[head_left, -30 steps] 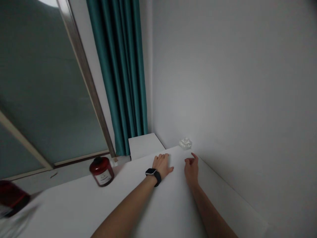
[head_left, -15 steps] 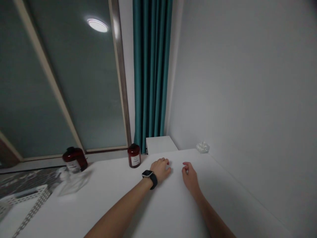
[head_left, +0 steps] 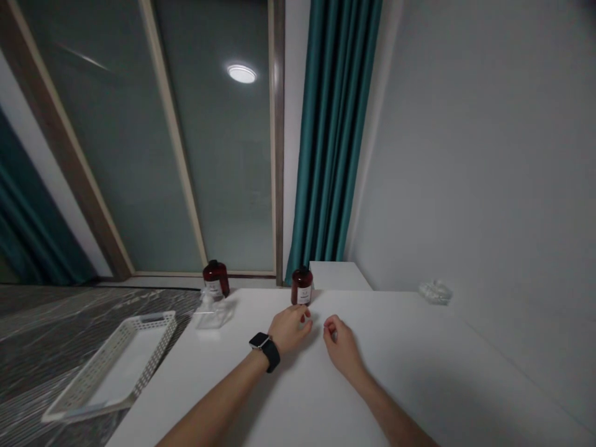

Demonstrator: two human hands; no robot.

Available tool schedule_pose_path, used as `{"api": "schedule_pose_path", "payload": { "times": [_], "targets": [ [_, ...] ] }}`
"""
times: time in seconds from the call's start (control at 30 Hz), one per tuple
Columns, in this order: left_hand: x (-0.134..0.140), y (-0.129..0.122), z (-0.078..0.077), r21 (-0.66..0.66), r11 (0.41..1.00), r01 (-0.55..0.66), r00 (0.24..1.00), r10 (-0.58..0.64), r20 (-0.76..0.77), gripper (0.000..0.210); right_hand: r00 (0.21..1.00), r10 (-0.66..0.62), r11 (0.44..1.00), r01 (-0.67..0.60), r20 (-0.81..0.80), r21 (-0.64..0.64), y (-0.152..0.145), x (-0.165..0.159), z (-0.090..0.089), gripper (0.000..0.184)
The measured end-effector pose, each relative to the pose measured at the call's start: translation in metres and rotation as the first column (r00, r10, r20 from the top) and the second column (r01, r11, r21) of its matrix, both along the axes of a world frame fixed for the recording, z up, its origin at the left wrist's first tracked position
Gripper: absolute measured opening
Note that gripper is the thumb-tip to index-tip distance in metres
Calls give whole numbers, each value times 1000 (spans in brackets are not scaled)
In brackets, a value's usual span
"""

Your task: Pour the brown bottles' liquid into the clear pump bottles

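Our left hand point(head_left: 291, 330) is low over the white worktop point(head_left: 288, 413), its fingers loosely curled and its thumb held apart from them. A dark smartwatch point(head_left: 266, 350) circles that wrist. Just beyond the fingers, near the far edge, stands a dark red bottle point(head_left: 302, 288), upright, black-capped and white-labelled; we cannot tell whether the fingers touch it. Our right hand point(head_left: 343, 349) is just beside the left, its fingers bent in toward the thumb; we cannot tell whether the tips meet or pinch anything. Toward the left, also at the far edge, a second red bottle point(head_left: 220, 277) stands behind a clear container point(head_left: 210, 318). At the far right corner, beside the grey wall point(head_left: 488, 155), sits a small glassy object point(head_left: 436, 292). Past the left edge lies a white perforated basket point(head_left: 157, 357). Behind the worktop, a teal curtain point(head_left: 331, 136) hangs beside framed glass panels point(head_left: 223, 174).
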State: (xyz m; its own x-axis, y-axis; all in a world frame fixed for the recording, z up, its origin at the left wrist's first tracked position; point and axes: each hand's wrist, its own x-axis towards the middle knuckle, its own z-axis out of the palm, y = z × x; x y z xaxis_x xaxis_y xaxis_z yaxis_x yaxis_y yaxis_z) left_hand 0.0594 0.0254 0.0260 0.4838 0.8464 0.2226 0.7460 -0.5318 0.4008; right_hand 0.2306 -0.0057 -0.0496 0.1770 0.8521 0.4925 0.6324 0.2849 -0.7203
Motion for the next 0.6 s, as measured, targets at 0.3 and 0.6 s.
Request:
{"api": "schedule_pose_path", "payload": {
  "times": [0.3, 0.6],
  "targets": [
    [-81, -13, -3, 24, 983, -182, 983, 182, 21, 13, 956, 250, 968, -244, 151, -59, 22, -66, 16, 8],
    [-128, -27, -29, 71, 941, -331, 939, 321, 126, 15, 870, 413, 911, -399, 268, -106, 31, -101, 15, 15]
  ]
}}
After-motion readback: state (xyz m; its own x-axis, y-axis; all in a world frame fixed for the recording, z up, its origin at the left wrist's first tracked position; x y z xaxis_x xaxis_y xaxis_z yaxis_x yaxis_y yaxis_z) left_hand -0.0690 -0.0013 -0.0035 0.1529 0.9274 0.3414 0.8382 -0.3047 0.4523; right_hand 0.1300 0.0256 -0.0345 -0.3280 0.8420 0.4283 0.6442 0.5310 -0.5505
